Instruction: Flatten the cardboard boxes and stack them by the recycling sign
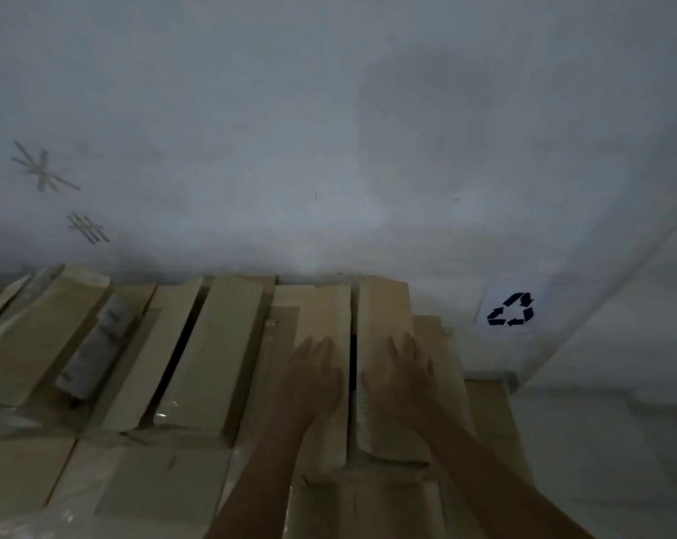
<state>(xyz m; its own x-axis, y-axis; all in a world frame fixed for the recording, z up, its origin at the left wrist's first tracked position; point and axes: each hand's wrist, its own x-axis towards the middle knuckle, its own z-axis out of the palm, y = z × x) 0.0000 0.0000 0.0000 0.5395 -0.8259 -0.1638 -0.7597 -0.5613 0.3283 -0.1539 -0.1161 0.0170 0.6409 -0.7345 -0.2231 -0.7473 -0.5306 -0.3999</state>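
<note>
A flattened brown cardboard box [317, 305] lies on top of a pile against the white wall, its two end flaps side by side with a dark gap between them. My left hand [313, 379] rests flat on the left flap, fingers spread. On the right flap [383, 305] my right hand [403, 375] lies flat in the same way. The recycling sign [511, 310], black arrows on white paper, is stuck low on the wall just right of the pile. The picture is dim and blurred.
More flattened cardboard [228, 344] spreads to the left along the wall, one piece with a grey taped strip [95, 352]. Tape marks [43, 169] sit on the wall at the left. A wall corner [609, 293] and pale floor [609, 441] are at the right.
</note>
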